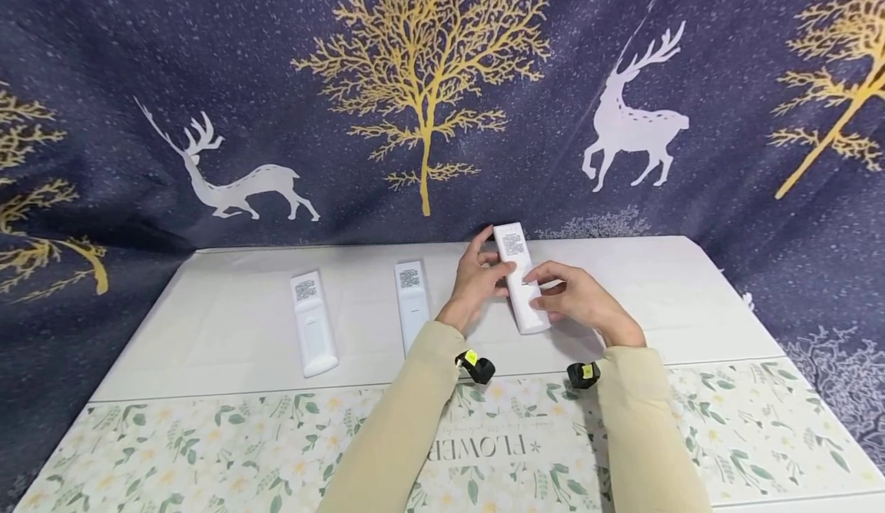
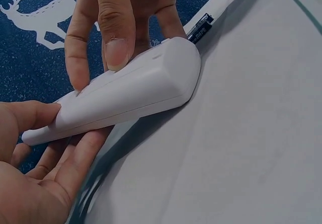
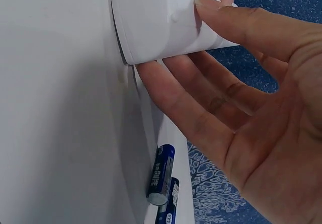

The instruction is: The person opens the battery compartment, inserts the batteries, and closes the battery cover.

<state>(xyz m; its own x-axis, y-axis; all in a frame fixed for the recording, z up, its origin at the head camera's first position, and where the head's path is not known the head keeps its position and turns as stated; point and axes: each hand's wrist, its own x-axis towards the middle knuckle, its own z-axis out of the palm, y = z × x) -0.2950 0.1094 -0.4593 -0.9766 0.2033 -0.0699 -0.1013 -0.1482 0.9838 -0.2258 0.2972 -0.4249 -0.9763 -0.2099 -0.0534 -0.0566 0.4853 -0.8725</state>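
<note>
A white remote control (image 1: 522,295) is held tilted over the table, its printed label at the far end facing up. My left hand (image 1: 477,279) grips its far part, thumb on top and fingers underneath. At its near part, my right hand (image 1: 581,294) holds it with the thumb and fingers on the back and side. The left wrist view shows the rounded near end of the remote control (image 2: 146,83) touching or almost touching the table. Beside my right hand lie two blue batteries, one battery (image 3: 161,173) in front of another battery (image 3: 169,206).
Two more white remote controls lie label side up to the left: one remote control (image 1: 314,325) farther left, another remote control (image 1: 413,306) partly behind my left sleeve. A floral mat (image 1: 228,444) covers the table's near part. A dark printed cloth (image 1: 484,152) hangs behind.
</note>
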